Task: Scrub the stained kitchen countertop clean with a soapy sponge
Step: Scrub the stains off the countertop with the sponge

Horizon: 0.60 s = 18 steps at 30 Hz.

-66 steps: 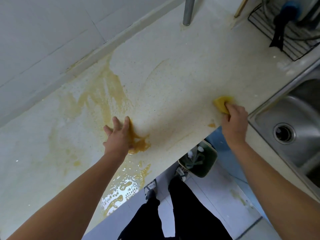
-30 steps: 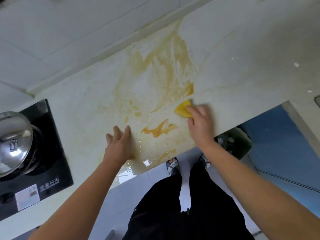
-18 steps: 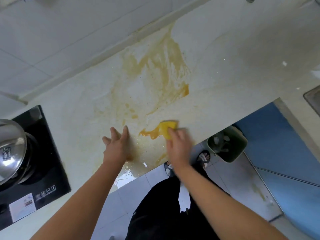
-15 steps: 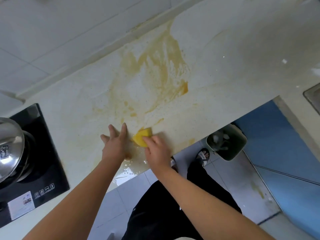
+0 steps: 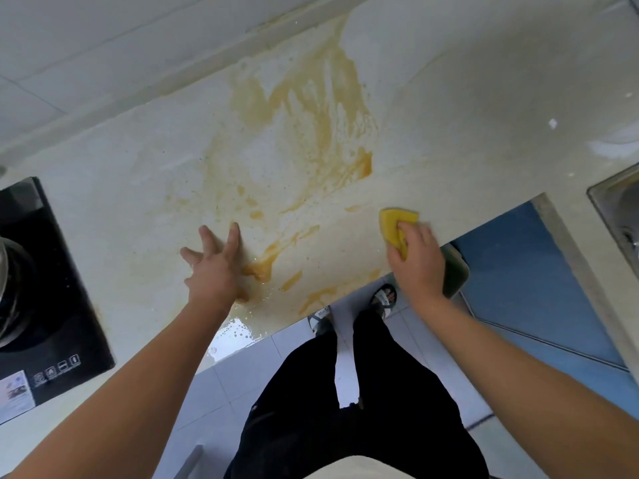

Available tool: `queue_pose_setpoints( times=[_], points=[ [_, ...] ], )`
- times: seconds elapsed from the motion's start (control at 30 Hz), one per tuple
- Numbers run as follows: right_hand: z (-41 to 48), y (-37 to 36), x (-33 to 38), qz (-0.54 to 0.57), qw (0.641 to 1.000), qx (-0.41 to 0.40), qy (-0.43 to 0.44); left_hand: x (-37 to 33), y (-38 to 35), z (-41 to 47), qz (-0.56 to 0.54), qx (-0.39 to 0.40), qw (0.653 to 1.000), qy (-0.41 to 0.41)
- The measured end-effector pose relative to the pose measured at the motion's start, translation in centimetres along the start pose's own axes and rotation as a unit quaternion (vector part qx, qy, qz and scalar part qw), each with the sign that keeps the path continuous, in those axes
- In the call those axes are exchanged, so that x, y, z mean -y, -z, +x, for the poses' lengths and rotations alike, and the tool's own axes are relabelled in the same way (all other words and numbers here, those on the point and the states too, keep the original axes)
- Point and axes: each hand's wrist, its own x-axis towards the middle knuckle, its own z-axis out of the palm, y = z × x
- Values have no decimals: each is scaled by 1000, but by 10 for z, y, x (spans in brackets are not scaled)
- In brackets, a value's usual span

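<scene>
Grip: right hand (image 5: 416, 267) pinched yellow sponge (image 5: 392, 221); left hand (image 5: 211, 271) lay flat, empty.
Risk: brown puddle (image 5: 261, 267), sponge's 9 o'clock, might drip off countertop (image 5: 466, 115).

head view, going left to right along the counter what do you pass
black cooktop → left hand flat on the countertop → yellow sponge gripped by the right hand → steel sink. The brown stain spreads across the middle, so it is left out.
</scene>
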Motion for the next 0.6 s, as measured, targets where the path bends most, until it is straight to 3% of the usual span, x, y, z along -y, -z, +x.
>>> queue_pose_setpoints(
  times=[0.17,0.4,0.5,0.6],
  points=[
    [-75,-45,79,53,995,70,-51,2,3,2,7,6,1000,-3],
    [-100,-111,212,112,988,97,31,12,0,8,3,-16,999,-38],
    [-77,-106,207,132,980,147,35,16,0,9,9,-11,999,-45],
    [-46,-74,155,125,986,104,36,10,4,5,8,-9,999,-40]
  ],
)
